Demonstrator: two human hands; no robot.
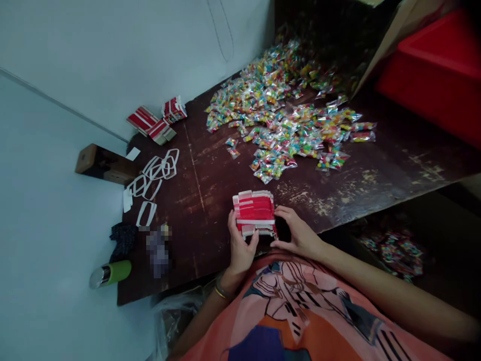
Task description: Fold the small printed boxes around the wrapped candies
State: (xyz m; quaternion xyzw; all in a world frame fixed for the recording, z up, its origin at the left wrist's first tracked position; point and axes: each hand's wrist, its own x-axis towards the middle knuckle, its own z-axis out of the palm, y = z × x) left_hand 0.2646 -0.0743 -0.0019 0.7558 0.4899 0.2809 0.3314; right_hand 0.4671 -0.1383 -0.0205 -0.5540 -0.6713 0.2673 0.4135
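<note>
A stack of flat red-and-white cartons (255,208) is at the table's front edge, close to my body, its layers slightly out of line. My left hand (241,249) grips its left and near side, with the thumb at the near edge and the fingers along the left edge. My right hand (300,234) holds the right edge between its fingertips and thumb, with a dark gap inside the curve of the hand. Beyond the stack lies a broad heap of small clear packets of colourful candy (278,135).
More red-and-white cartons (150,125) lie by the wall. White bands (161,168), a wooden box (105,163), dark cloth (123,239) and a green bottle (119,271) are on the left. A red bin (439,70) stands right. Wrapped pieces (402,253) lie below the table (218,200).
</note>
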